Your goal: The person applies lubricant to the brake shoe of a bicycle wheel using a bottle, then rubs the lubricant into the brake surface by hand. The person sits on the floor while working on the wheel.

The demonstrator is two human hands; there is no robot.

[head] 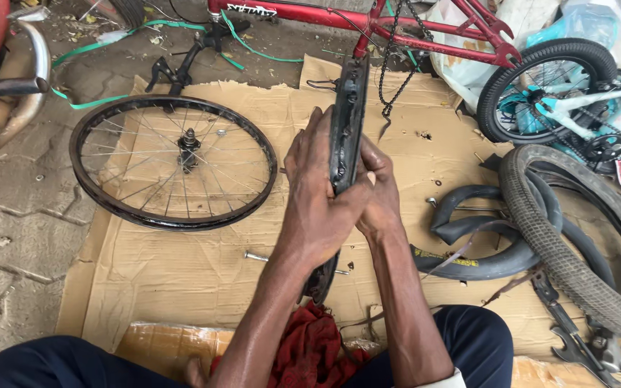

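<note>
I hold a black bicycle wheel rim (348,108) upright and edge-on in front of me, its lower part (321,276) resting near my lap. My left hand (318,194) wraps the rim's left side with the fingers pointing up. My right hand (379,190) presses against the rim's right side, thumb toward the channel. A second spoked wheel (174,162) lies flat on the cardboard (181,266) to the left. A red rag (310,348) lies between my knees.
A red bicycle frame (397,29) with a hanging chain (394,72) stands behind. On the right lie a knobby tyre (576,244), a black inner tube (468,244) and wrenches (576,345). A small teal bicycle (562,93) is at the far right. A loose bolt (256,256) lies on the cardboard.
</note>
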